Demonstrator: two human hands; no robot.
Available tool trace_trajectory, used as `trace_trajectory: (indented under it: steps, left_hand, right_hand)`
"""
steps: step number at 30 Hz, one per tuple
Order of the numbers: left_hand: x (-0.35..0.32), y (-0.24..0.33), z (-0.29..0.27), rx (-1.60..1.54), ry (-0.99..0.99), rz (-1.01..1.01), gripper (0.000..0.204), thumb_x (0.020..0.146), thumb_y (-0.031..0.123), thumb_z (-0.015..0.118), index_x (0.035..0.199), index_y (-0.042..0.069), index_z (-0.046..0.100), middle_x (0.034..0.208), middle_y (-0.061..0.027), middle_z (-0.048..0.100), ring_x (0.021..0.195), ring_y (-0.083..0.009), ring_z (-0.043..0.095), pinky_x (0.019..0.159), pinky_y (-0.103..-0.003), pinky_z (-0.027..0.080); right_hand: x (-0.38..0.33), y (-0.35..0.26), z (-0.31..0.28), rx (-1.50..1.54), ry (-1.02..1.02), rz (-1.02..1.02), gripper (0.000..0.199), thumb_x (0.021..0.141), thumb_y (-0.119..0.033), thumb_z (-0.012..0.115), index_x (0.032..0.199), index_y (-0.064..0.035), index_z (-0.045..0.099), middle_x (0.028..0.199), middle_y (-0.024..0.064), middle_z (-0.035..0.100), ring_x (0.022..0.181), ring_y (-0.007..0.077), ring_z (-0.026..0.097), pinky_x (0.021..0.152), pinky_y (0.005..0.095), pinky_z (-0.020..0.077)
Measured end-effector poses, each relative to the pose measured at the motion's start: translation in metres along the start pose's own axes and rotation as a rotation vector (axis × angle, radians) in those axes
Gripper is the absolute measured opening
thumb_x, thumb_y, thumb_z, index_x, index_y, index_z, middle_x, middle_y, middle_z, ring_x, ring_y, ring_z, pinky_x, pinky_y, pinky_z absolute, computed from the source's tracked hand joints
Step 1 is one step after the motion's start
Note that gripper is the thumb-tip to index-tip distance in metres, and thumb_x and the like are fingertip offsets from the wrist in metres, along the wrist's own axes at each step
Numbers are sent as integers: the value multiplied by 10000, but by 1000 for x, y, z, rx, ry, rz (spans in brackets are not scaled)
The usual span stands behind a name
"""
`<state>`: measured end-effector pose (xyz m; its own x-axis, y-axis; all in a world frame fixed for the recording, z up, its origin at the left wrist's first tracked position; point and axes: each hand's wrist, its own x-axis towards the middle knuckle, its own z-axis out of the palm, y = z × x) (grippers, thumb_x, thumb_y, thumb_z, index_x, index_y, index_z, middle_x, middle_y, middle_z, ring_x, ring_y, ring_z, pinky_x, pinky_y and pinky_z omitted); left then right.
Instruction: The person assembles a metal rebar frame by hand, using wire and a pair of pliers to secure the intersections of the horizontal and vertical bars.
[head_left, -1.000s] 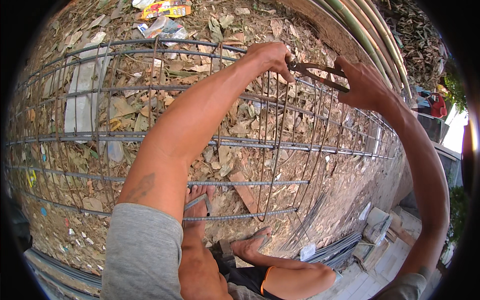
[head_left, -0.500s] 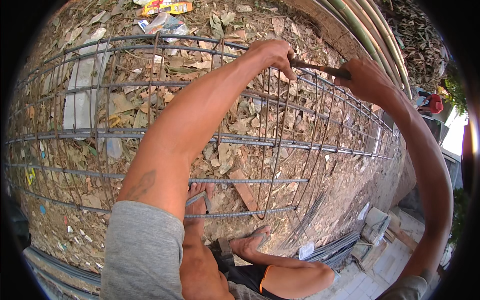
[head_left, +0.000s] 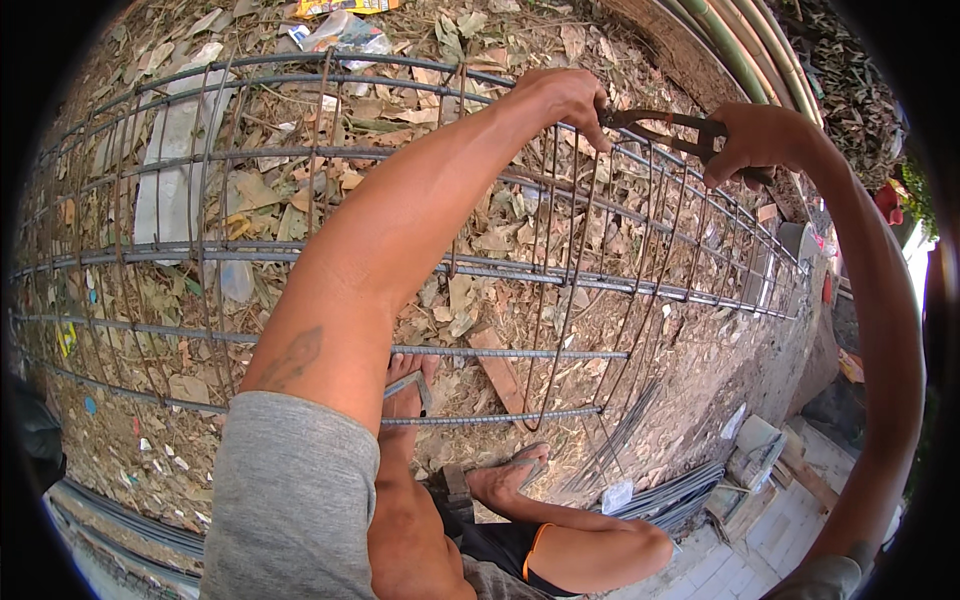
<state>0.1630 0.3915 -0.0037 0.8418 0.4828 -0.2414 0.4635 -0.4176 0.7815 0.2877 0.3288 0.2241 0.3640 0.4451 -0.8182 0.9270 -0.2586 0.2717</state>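
Observation:
A long cage of rusty steel reinforcing bars point(head_left: 520, 353), with thin bent stirrups round it, stretches across the view above leaf-strewn ground. My left hand point(head_left: 565, 98) is at the cage's far top bars, fingers curled down and closed; whatever they grip there is hidden. My right hand point(head_left: 762, 143) grips dark metal pincers point(head_left: 672, 118) by the handles, which stand spread apart. The pincers' jaws meet the cage's top corner, right beside my left fingertips. Whether wire sits in the jaws is too small to tell.
Bamboo poles point(head_left: 740, 48) and a wooden plank point(head_left: 655, 40) lie at the far right. A pale board point(head_left: 172, 165) lies under the cage's left part. My sandalled feet stand near a wood piece point(head_left: 503, 372). Steel rods point(head_left: 672, 495) and a concrete block point(head_left: 757, 452) lie at the lower right.
The pincers' handles have spread apart, with my right hand opening wider on them and shifting slightly right. My left hand sits a little farther up and right in view.

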Motion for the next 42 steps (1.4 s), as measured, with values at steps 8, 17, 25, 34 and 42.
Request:
trace_trajectory:
  steps: [8, 17, 25, 34, 42]
  left_hand:
    - [8, -16, 2, 42, 50, 21, 707, 564, 549, 905, 1112, 136, 736, 858, -89, 700, 829, -253, 680, 705, -406, 511]
    - [1, -2, 1, 4, 65, 45, 687, 558, 526, 910, 1099, 136, 747, 845, -64, 691, 739, -197, 662, 638, -358, 505]
    - [1, -9, -4, -77, 40, 56, 620, 542, 471, 935, 1005, 103, 750, 765, -64, 640, 706, -192, 626, 610, -344, 476]
    - [0, -10, 1, -88, 20, -21, 821, 519, 518, 935, 1205, 140, 690, 849, -15, 689, 754, -151, 640, 695, -330, 505]
    - [-8, -4, 4, -152, 80, 32, 778, 533, 438, 948, 1183, 87, 704, 990, -143, 704, 853, -231, 680, 691, -340, 515]
  right_hand:
    - [-3, 16, 54, -943, 916, -489, 498, 844, -264, 756, 1259, -58, 572, 1023, 46, 591, 985, 221, 604, 925, 396, 473]
    - [11, 45, 63, -1044, 1020, -470, 533, 867, -360, 728, 1294, -92, 555, 1012, 59, 602, 927, 205, 623, 925, 375, 471]
    - [-6, -3, 24, -59, 242, 79, 264, 914, -295, 716, 834, -44, 726, 701, 94, 665, 685, 210, 657, 682, 401, 515]
    - [-3, 14, 43, -316, 513, -257, 385, 755, -147, 824, 1070, -43, 629, 666, 74, 642, 593, 190, 653, 568, 365, 525]
    - [4, 37, 56, -367, 602, -373, 480, 805, -181, 759, 1204, -17, 549, 866, 98, 650, 692, 206, 664, 628, 384, 555]
